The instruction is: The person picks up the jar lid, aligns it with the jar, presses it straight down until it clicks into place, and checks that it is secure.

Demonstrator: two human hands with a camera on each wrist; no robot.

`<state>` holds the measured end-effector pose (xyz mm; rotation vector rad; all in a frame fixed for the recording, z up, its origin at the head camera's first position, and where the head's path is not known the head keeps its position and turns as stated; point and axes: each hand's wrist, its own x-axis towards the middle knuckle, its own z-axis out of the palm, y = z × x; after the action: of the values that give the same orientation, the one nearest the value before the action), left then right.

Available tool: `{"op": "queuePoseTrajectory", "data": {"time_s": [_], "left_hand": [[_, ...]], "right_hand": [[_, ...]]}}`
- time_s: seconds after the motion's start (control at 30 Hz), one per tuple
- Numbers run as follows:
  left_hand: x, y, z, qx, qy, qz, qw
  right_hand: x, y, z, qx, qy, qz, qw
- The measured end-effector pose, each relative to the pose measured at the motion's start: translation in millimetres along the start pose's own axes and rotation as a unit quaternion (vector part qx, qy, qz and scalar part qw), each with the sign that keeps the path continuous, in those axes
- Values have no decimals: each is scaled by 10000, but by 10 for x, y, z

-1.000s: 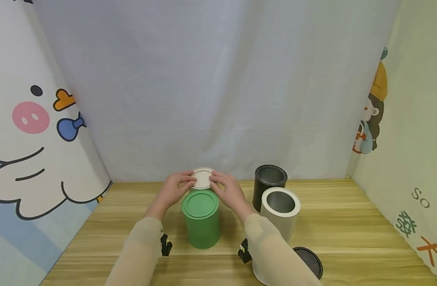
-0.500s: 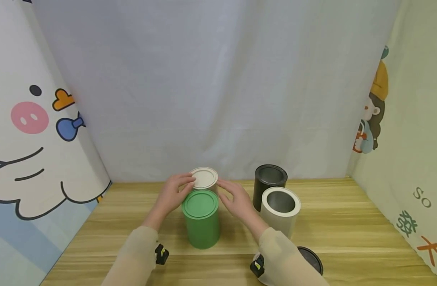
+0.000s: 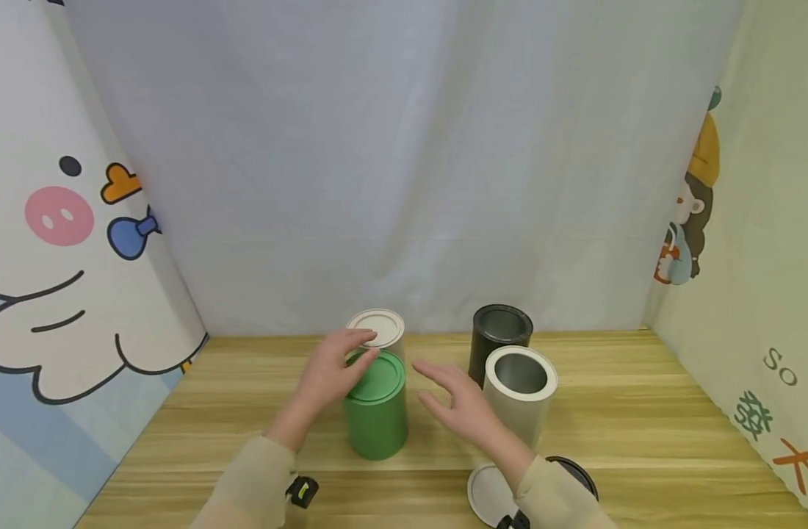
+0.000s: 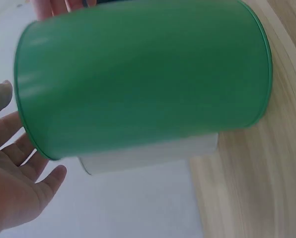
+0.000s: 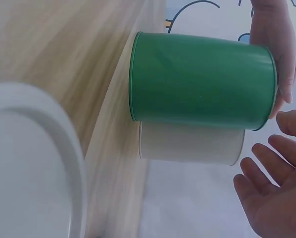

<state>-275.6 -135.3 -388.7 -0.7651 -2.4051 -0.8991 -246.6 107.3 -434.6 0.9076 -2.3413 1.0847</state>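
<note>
A green lidded can (image 3: 376,419) stands upright on the table, and a white lidded can (image 3: 380,327) stands right behind it. My left hand (image 3: 331,371) is beside the green can's top, its fingers extended and overlapping the rim in the head view. In the left wrist view the fingers (image 4: 19,144) spread past the can's lid end. My right hand (image 3: 460,400) hovers to the right of the green can with a visible gap, fingers loosely bent and holding nothing. The right wrist view shows that hand's fingers (image 5: 267,168) apart from both cans.
To the right stand an open white can (image 3: 526,415) and, behind it, an open black can (image 3: 483,356). A white lid (image 3: 486,494) and a black lid (image 3: 579,474) lie near the front, partly under the right forearm. A grey-white curtain (image 3: 404,184) hangs behind the wooden table (image 3: 642,419).
Both hands have come off the white can's lid and drawn back toward the body. The left is now over the green can's edge; the right has shifted rightward. The cans stand where they were.
</note>
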Motion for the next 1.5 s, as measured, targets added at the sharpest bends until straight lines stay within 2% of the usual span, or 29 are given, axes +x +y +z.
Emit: {"op": "queuePoseTrajectory", "data": {"time_s": [0.3, 0.47, 0.7, 0.8, 0.97, 1.2, 1.37, 1.5], "left_hand": [[-49, 273, -13, -35, -651, 36, 9979], [-70, 391, -7, -74, -745, 224, 9969], [-140, 572, 38, -184, -1062, 179, 9940], [-173, 638, 85, -186, -1131, 274, 9930], [-234, 727, 176, -201, -1014, 594, 9929], [-375, 819, 333, -288, -600, 959, 9932], [-474, 865, 479, -362, -535, 1085, 9920], [-557, 870, 613, -373, -589, 1203, 9903]], "right_hand": [[-283, -57, -258, -229, -229, -259, 9991], [-414, -47, -369, -358, -321, -468, 9977], [-544, -50, -491, -441, -176, -848, 9953], [-591, -42, -543, -528, -165, -958, 9939], [-685, -39, -645, -608, -220, -1077, 9921], [-850, -28, -775, -785, -296, -984, 9916], [-974, 7, -832, -918, -515, -674, 9922], [-1048, 45, -851, -1034, -589, -687, 9905]]}}
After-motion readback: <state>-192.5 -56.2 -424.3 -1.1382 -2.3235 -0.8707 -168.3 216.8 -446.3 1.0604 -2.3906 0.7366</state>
